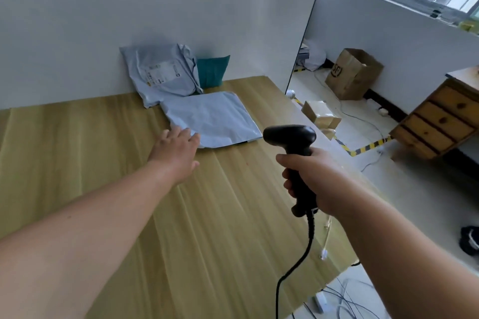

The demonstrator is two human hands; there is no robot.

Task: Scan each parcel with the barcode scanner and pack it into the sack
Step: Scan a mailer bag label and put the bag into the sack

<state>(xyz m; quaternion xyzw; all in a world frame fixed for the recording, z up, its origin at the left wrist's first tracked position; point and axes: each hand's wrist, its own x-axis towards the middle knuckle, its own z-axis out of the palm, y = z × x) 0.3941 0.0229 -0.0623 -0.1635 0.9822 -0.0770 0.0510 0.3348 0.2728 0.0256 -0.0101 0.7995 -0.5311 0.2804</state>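
Observation:
A flat grey parcel (215,119) lies on the wooden table (103,163), plain side up. My left hand (176,150) reaches over the table with fingers stretched out, its fingertips at the parcel's near left corner. Behind it a second grey parcel (163,72) with a white label leans on the wall, and a teal parcel (213,71) stands to its right. My right hand (311,179) grips the handle of a black barcode scanner (290,137), its head level with the flat parcel's near edge. The scanner's cable hangs down off the table. No sack is in view.
A white partition wall (155,8) backs the table. To the right on the floor stand an open cardboard box (352,75), smaller boxes (321,114), a wooden drawer chest (440,122), yellow-black tape and loose cables.

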